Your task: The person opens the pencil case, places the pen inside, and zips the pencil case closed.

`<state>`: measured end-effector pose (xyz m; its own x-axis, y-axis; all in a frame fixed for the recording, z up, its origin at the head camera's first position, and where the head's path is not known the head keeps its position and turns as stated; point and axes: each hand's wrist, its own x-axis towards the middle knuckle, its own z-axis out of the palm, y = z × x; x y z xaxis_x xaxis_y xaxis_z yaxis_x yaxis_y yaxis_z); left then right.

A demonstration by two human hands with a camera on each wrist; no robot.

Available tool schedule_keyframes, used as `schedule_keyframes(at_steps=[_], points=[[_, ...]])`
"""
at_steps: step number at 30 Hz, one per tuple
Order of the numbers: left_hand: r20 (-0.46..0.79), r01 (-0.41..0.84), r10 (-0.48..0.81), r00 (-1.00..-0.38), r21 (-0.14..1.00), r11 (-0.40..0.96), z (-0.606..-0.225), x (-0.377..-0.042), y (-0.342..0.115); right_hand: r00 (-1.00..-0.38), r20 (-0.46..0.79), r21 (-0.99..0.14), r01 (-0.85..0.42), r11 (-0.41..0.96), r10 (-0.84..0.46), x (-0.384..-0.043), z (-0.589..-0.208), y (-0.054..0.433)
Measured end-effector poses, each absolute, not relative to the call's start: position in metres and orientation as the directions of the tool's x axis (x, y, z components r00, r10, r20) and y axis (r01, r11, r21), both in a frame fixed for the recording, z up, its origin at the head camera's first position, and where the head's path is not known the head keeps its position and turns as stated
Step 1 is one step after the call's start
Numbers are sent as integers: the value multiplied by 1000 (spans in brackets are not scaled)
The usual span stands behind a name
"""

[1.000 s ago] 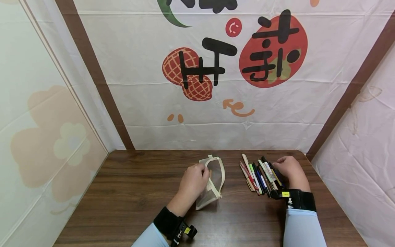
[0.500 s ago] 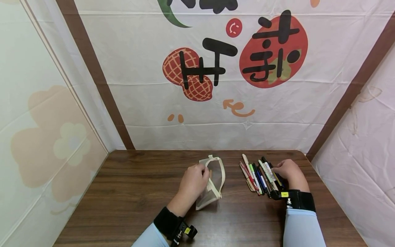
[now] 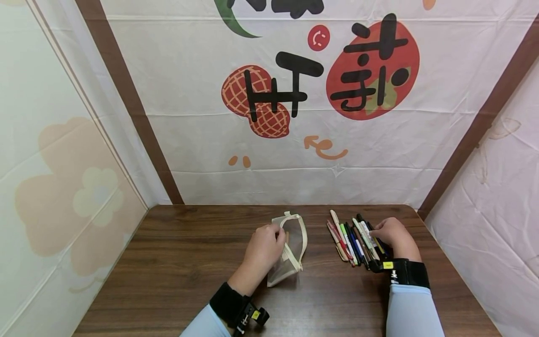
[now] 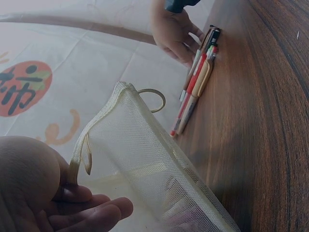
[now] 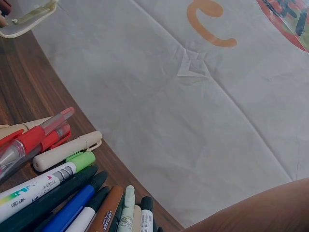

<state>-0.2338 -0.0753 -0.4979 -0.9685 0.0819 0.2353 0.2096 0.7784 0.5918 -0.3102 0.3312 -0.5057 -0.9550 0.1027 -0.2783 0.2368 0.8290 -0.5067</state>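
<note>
My left hand (image 3: 263,248) pinches the open top edge of a cream mesh zipper pouch (image 3: 280,276), holding it up with its mouth towards the right. In the left wrist view something purple and tan shows faintly through the mesh (image 4: 140,125). A row of pens and markers (image 3: 353,241) lies to the right on the table, with red, green, blue, brown, black and white bodies. My right hand (image 3: 396,236) is at the right end of that row, fingers bent down over the outermost pens. Its fingertips are hidden, so whether it grips a pen I cannot tell.
Dark wood table (image 3: 189,262) lies under everything, its back edge against a white printed cloth (image 3: 210,182). More cloth hangs at the left and right sides. Each wrist wears a black strap with a small camera.
My right hand has shifted slightly left and nearer, its fingers moving in over the right-hand pens. The left hand and pouch have stayed where they were.
</note>
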Motion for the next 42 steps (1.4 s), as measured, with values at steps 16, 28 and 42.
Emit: schedule_keyframes(at_steps=[16,28,42], points=[[233,207,79,-969,602,771,-495,-234,-76,-954,-278,-549,256,795,115,-311,-507,331],[236,211,80,-968,601,771,-496,-233,-75,-965,-228,-541,236,808,129,-312,-502,330],[232,213,87,-969,601,770,-497,-234,-76,-993,-70,-643,120,756,99,-310,-483,307]])
